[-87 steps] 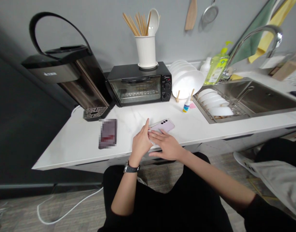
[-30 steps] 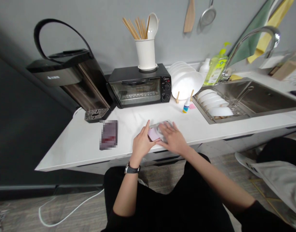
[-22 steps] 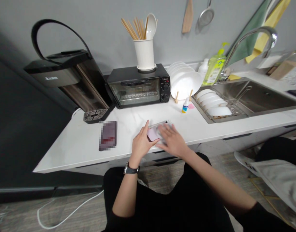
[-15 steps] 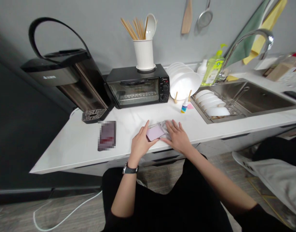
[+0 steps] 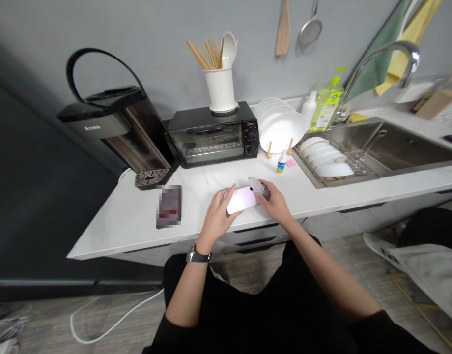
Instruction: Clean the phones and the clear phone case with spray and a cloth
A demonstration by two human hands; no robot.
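Observation:
A pale lilac smartphone [image 5: 242, 200] lies low over the counter near its front edge, with a dark camera spot at its right end. My left hand [image 5: 217, 216], a watch on its wrist, closes round the phone's left end, thumb and fingers along its two long sides. At the other end my right hand [image 5: 276, 202] pinches a crumpled grey-white cloth [image 5: 256, 187] against the phone. Part of the cloth is hidden by the fingers. Behind the right hand stands a small spray bottle [image 5: 281, 162] with a blue and yellow label, beside a pink slip [image 5: 291, 162].
A dark, partly pixelated flat item [image 5: 170, 206] lies left on the counter [image 5: 119, 231]. Behind are a drink dispenser [image 5: 137, 132], a toaster oven [image 5: 213, 137] under a utensil holder [image 5: 220, 91], and racked plates [image 5: 283, 130]. At right is a sink [image 5: 406, 147] holding several bowls [image 5: 332, 169].
The right hand has gone from lying flat over the phone's right end to pinching the bunched cloth, uncovering the camera spot. The phone's back now catches bright light. The view has shifted slightly.

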